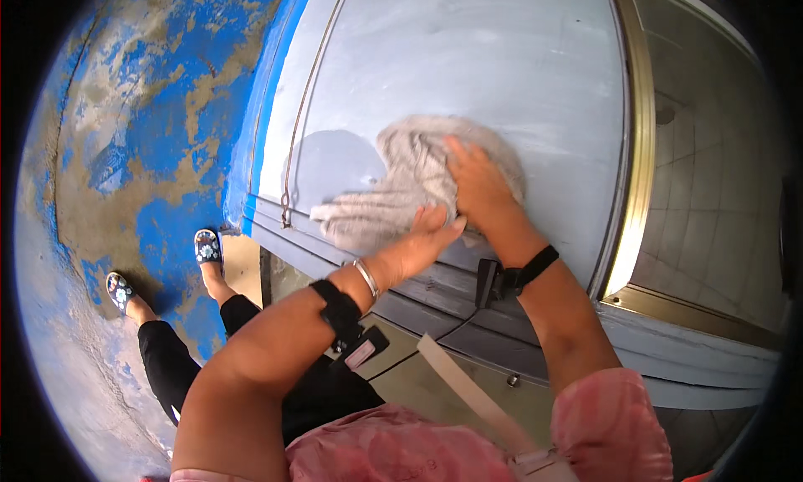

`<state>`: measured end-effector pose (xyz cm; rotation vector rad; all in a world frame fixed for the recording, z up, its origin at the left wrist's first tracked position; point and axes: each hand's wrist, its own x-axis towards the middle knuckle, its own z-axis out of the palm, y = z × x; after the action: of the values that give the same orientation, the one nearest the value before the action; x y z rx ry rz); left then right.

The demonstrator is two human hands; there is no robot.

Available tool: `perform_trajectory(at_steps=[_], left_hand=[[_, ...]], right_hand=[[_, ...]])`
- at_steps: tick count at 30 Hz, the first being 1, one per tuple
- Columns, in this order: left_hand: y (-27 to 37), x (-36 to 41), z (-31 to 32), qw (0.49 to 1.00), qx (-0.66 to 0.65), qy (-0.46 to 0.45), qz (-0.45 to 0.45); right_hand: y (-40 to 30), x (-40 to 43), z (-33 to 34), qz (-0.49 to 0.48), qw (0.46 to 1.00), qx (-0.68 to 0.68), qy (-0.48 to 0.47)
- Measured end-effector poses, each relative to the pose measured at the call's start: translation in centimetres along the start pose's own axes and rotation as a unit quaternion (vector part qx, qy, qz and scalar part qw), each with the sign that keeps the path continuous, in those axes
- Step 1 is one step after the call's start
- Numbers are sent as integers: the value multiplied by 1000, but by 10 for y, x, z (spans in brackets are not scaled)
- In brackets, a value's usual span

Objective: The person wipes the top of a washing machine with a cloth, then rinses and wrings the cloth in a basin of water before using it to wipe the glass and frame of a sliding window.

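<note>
A crumpled, pale grey-beige cloth (401, 212) lies bunched on a light grey-blue painted panel (477, 55). My right hand (480, 181) is on the cloth's right part, its fingers pressed over the folds and slightly blurred. Just below, my left hand (433, 234) grips the cloth's lower edge, its thumb pointing toward the right wrist. Some of the left fingers are hidden by the fabric. The panel carries a few small dark specks and faint smears.
A thin hooked metal rod (301, 115) runs along the panel's left side. At the right stands a gold-coloured metal frame (640, 137) beside grey tiles (702, 231). Grooved grey boards (433, 284) edge the panel's near side. Worn blue paint covers the floor (163, 124).
</note>
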<state>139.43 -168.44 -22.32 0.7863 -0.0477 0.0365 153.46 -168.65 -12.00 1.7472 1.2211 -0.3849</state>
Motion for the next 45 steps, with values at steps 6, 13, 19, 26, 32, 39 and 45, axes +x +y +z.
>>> perform_trajectory(at_steps=[6, 13, 19, 26, 32, 39, 45], left_hand=[[64, 38, 33, 999, -35, 10, 1], [70, 11, 92, 955, 213, -180, 99], [57, -25, 117, 959, 123, -159, 199], [83, -52, 111, 947, 126, -293, -35], [133, -6, 89, 907, 291, -251, 171], [173, 105, 38, 797, 545, -202, 166], [199, 165, -5, 749, 571, -263, 208]], right_hand=[[38, -32, -50, 267, 953, -2, 146], [51, -114, -52, 285, 912, -54, 289], [9, -174, -39, 323, 920, 168, 147], [-36, -218, -35, 412, 877, 233, 90], [-26, -209, -34, 359, 807, 390, 262], [26, -104, -26, 306, 664, 565, 382], [52, -69, -55, 354, 693, 537, 326]])
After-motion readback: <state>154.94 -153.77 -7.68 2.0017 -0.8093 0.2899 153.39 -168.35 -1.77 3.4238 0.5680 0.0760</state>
